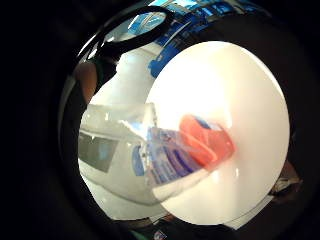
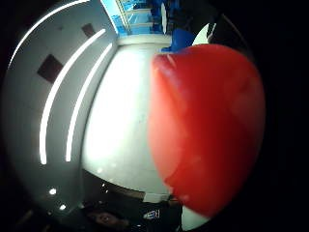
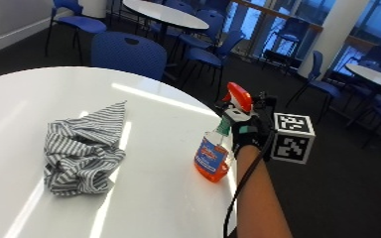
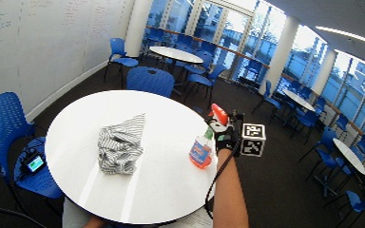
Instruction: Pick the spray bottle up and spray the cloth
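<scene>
A spray bottle (image 3: 212,158) of orange liquid with a red trigger head (image 3: 238,96) is upright near the right edge of the round white table (image 3: 158,203). My gloved right hand (image 3: 248,133) grips its neck just under the head. I cannot tell whether its base touches the table. A crumpled grey-and-white striped cloth (image 3: 82,156) lies on the table to the bottle's left, well apart from it. The red head (image 2: 207,125) fills the thumb side palm view. The bottle's label (image 1: 167,160) shows in the little finger side view. In the wide view the bottle (image 4: 201,151), hand (image 4: 225,137) and cloth (image 4: 119,147) appear again.
A blue chair (image 3: 128,52) stands behind the table's far edge, and another blue chair (image 4: 8,123) stands on its left side. More round tables (image 3: 164,12) and blue chairs fill the room beyond. Bare tabletop lies between cloth and bottle.
</scene>
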